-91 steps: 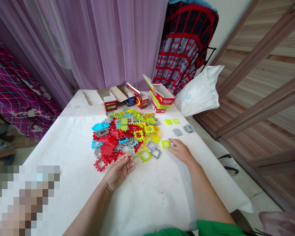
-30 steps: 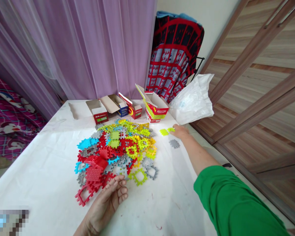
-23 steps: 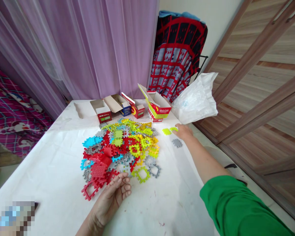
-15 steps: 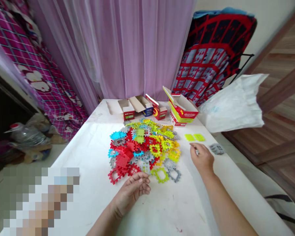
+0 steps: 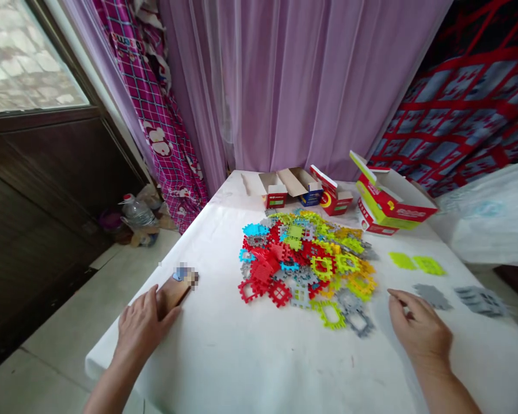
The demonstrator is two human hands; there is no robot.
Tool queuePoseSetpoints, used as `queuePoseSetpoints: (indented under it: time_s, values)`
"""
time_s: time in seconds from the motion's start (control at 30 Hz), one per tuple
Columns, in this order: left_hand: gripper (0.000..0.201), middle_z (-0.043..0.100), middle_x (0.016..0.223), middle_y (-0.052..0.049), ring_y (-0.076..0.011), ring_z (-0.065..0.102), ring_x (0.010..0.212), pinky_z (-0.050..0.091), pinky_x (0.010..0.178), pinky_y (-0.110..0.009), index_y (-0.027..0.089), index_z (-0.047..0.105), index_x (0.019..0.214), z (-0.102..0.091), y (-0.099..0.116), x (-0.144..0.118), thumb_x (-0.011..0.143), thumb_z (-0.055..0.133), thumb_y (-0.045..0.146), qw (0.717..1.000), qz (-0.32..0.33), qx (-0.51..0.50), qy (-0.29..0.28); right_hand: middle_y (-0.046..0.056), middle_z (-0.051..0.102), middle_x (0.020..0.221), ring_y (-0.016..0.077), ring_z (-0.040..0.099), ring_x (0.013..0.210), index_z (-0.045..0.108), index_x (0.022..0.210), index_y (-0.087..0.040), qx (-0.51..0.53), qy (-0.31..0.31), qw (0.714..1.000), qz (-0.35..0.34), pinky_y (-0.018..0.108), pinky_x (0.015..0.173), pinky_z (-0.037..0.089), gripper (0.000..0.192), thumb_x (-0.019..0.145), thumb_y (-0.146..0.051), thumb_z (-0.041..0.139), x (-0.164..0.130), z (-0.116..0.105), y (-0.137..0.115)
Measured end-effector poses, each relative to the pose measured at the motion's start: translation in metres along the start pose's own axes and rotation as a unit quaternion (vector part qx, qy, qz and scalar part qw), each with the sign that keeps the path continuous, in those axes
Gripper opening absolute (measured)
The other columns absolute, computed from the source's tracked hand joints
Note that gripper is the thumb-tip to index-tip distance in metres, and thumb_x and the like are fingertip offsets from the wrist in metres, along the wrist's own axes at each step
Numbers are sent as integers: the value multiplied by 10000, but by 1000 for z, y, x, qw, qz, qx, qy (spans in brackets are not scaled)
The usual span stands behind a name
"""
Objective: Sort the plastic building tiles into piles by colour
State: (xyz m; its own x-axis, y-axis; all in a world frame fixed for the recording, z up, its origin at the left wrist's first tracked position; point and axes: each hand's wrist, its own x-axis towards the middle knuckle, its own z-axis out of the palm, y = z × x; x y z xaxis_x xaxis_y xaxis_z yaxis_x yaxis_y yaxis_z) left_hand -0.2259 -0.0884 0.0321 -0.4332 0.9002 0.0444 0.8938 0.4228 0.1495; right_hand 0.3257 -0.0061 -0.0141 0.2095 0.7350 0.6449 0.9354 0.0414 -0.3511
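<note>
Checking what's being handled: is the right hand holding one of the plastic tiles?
No: the right hand rests open on the white table, beside the tile pile, gripping nothing.

A pile of interlocking plastic tiles (image 5: 307,261) is lying mid-table (image 5: 250,356). Behind it, open cardboard boxes (image 5: 328,192) are standing in a row. Right of the pile, four loose tiles (image 5: 431,296) are lying apart, just beyond the right hand (image 5: 418,330). The left hand (image 5: 140,325) is resting at the table's left edge.

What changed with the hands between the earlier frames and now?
The left hand left the pile of plastic tiles and moved left onto a flat brown object at the table's edge. The right hand pulled back from the green tiles. The pile is unchanged.
</note>
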Motion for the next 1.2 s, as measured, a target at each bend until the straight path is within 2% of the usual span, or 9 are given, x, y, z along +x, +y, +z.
queuePoseSetpoints:
  time_s: [0.17,0.33,0.47,0.57,0.77,0.9,0.97,1.03,1.2]
  values:
    - [749,521,1342,-237,-385,477,1238,372,978,-457,86,403,1353,4,2,3,821,402,612,998,28,31,-38,69,710,883,182,617,649,685,907,-208,-5,-5,1000,-11,298,627,465,267,859,-338,457,-2,0,0]
    - [707,530,1342,-225,-386,478,1235,375,988,-461,93,442,1329,1,6,13,799,466,560,998,47,-6,-35,67,705,869,172,593,592,683,896,-207,5,-5,1000,7,298,597,458,265,846,-339,458,-2,-1,2]
    - [746,601,1265,-204,-385,552,1160,431,942,-459,119,493,1308,-19,3,19,722,576,572,988,-22,-139,-64,64,703,861,174,588,587,680,886,-217,16,-3,1000,12,301,593,459,256,836,-344,463,-2,0,2]
    - [743,661,1191,-139,-315,638,1044,517,826,-370,178,539,1287,-39,-1,18,687,640,604,917,-111,-356,-140,64,701,857,175,586,586,680,882,-218,18,-4,1000,18,302,587,454,259,828,-347,462,-2,0,2]
    - [599,730,1021,-170,-263,709,844,572,731,-333,83,587,1224,-51,-6,13,800,587,506,685,-234,-638,-262,67,695,835,174,587,572,680,870,-206,26,-5,1000,7,303,572,453,279,820,-356,450,-2,0,4]
    - [538,738,999,-165,-268,716,831,579,698,-343,87,567,1252,-50,-4,14,872,492,461,640,-249,-682,-252,66,695,844,179,588,573,682,877,-216,29,-14,999,19,310,576,458,272,812,-358,459,-3,1,5]
    - [533,738,983,-167,-268,713,826,575,720,-352,80,584,1222,-51,-3,15,874,486,471,651,-245,-670,-260,65,695,845,183,587,577,684,880,-221,29,-16,999,23,313,584,459,271,808,-360,463,-3,2,5]
    - [537,734,980,-162,-268,706,828,567,742,-360,89,606,1186,-51,-3,19,848,520,498,699,-229,-626,-259,66,697,847,183,587,578,687,883,-220,27,-15,999,26,314,590,463,275,805,-362,465,-3,2,6]
    - [608,688,1108,-110,-306,644,993,507,820,-372,210,590,1218,-39,2,33,729,614,570,946,-72,-300,-97,71,704,849,172,610,596,699,880,-193,33,-9,999,11,289,594,475,290,819,-354,465,-4,7,12]
